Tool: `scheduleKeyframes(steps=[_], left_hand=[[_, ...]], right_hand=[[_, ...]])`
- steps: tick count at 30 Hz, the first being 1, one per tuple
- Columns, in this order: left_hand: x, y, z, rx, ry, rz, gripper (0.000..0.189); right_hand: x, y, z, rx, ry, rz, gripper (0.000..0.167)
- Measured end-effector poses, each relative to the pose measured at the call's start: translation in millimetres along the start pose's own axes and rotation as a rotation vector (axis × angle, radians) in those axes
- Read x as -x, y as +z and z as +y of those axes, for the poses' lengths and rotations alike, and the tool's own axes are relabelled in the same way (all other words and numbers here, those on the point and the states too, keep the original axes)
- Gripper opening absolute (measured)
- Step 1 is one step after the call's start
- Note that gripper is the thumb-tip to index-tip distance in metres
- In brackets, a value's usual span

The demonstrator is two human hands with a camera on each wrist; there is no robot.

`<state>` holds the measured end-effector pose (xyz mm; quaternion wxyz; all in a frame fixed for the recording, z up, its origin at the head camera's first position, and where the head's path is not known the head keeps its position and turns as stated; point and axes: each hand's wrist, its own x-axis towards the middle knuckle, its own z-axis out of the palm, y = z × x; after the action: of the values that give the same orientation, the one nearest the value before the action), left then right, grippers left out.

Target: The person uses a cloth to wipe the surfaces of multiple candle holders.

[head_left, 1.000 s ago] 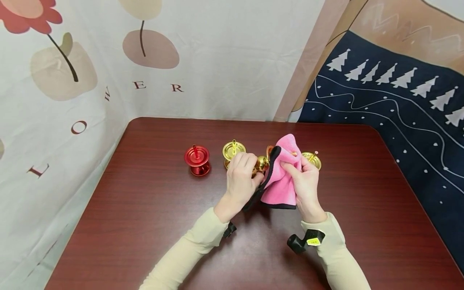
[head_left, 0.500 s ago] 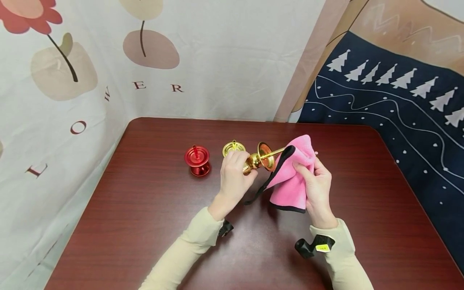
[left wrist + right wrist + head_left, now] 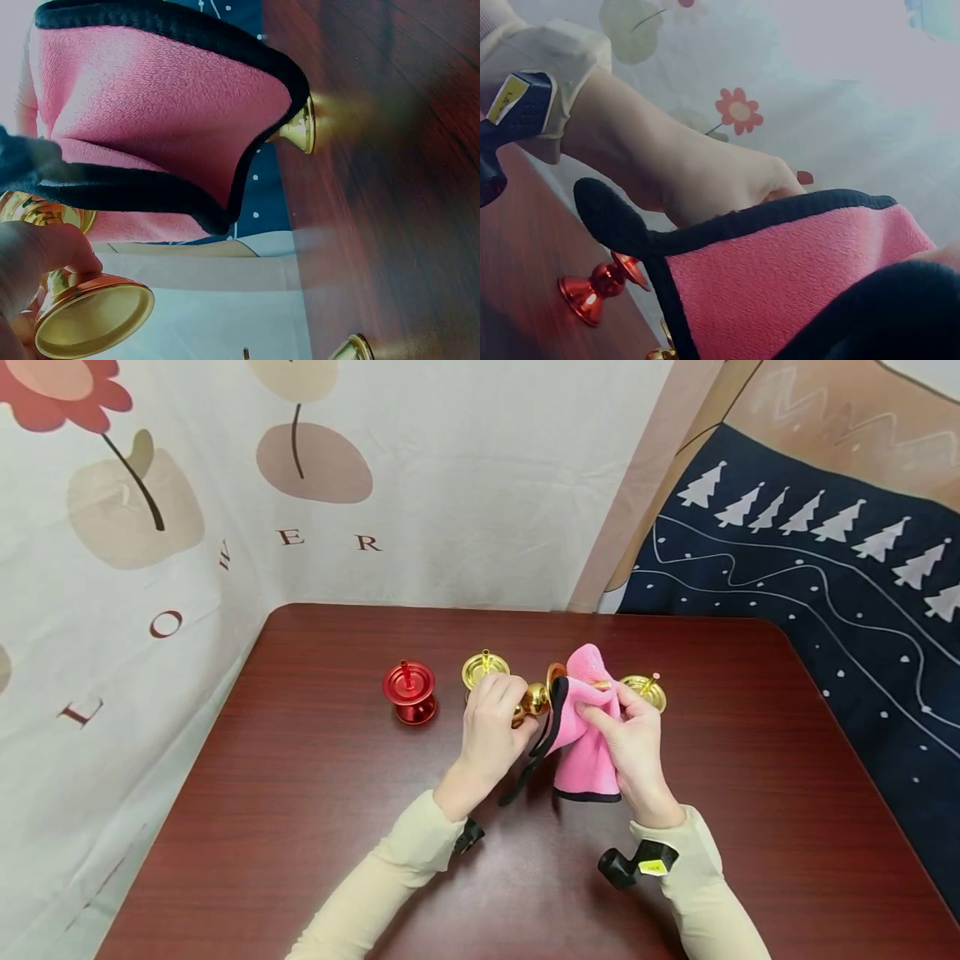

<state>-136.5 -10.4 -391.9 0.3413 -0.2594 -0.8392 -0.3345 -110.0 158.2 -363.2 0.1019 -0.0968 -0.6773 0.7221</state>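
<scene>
Tilted on its side above the table, a gold candlestick (image 3: 535, 698) is gripped at its foot end by my left hand (image 3: 489, 727). Its hollow base faces out in the left wrist view, below the fingers (image 3: 45, 255). My right hand (image 3: 637, 747) pinches a pink cloth (image 3: 588, 768) with black edging around the candlestick's spike, close to the gold dish. Most of the spike is hidden in the folds. The cloth's lower part hangs loose, and its black edge fills much of the right wrist view.
A red candlestick (image 3: 409, 689) stands on the brown table (image 3: 315, 760) left of the hands. One gold candlestick (image 3: 486, 667) is partly behind the left hand, another (image 3: 647, 693) just beyond the right. Printed fabric (image 3: 480, 485) hangs behind the table.
The right hand slid the cloth rightward along the spike, baring the dish and part of the spike, then came back left over it. The left hand kept its grip, shifting only slightly.
</scene>
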Motion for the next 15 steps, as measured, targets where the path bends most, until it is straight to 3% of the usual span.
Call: scheduleKeyframes(steps=[4,11,15], left_hand=[[0.9,0.5,-2.1,0.007,-0.007,-0.003,0.028],[1.5,-2.5,-7.9,0.033,-0.062,0.019,0.031],[-0.4,-3.9,-9.8,0.054,-0.114,0.071,0.031]], right_hand=[[-1.3,-3.3,-3.3,-0.031,-0.003,0.001,0.024],[-1.2,-14.1,-14.6,-0.167,-0.08,0.081,0.024],[1.7,-22.0,-16.9,-0.134,-0.088,0.031,0.026]])
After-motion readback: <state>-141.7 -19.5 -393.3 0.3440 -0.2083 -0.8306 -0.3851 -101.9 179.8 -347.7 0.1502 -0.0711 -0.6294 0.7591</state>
